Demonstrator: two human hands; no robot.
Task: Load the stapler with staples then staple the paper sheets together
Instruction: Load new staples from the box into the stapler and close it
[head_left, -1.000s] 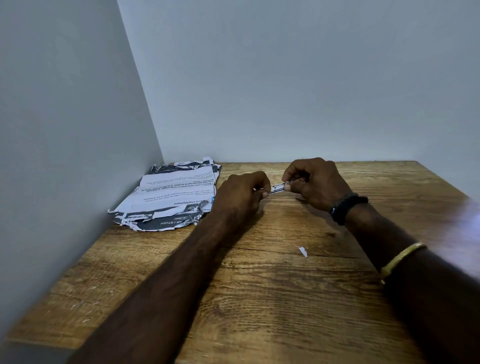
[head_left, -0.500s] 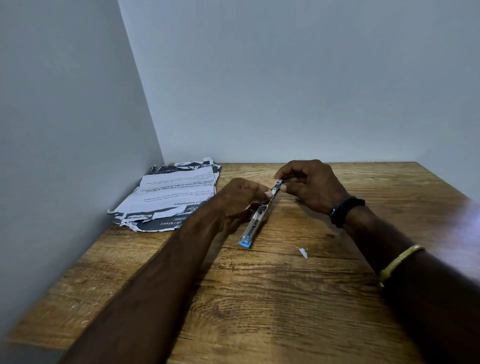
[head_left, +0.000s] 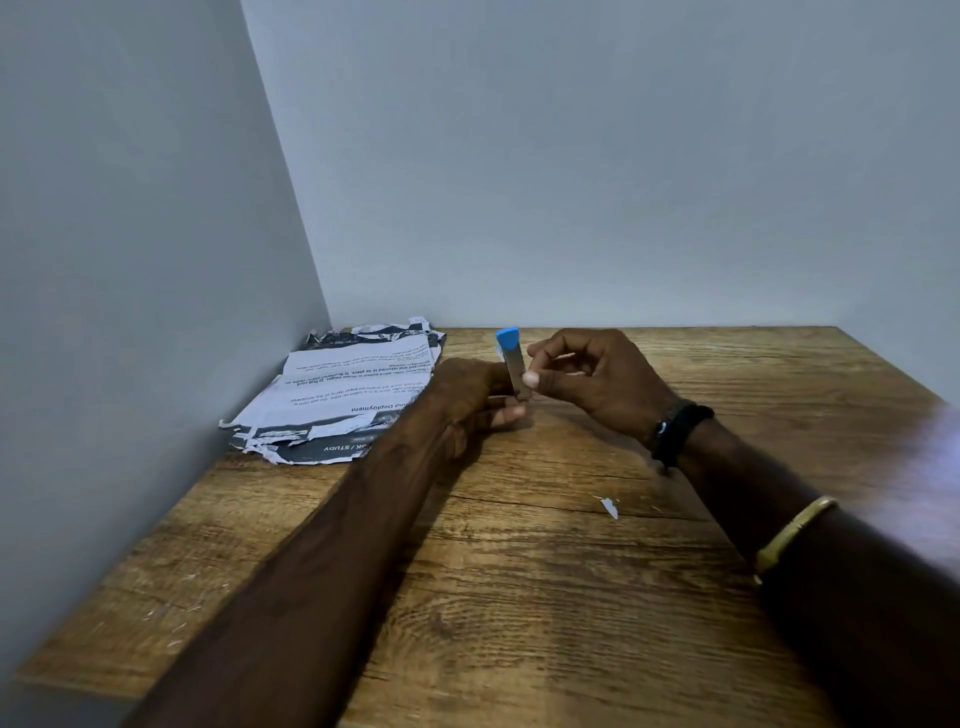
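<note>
A small metal stapler (head_left: 511, 364) with a blue end cap stands nearly upright above the wooden table, blue end up. My left hand (head_left: 472, 400) grips its lower part from the left. My right hand (head_left: 587, 379) pinches the stapler's lower right side between thumb and fingers. Whether staples are in the hand or the stapler cannot be seen. A stack of torn, crumpled printed paper sheets (head_left: 343, 400) lies in the back left corner against the wall, just left of my left hand.
The wooden table (head_left: 519, 597) fills the view, with grey walls at the left and back. A small white paper scrap (head_left: 609, 507) lies on the table below my right wrist. The table's right edge runs diagonally at the far right.
The stapler has swung from lying with its blue end toward me to standing upright with the blue end up. Both hands stayed at the same spot and kept hold of it.
</note>
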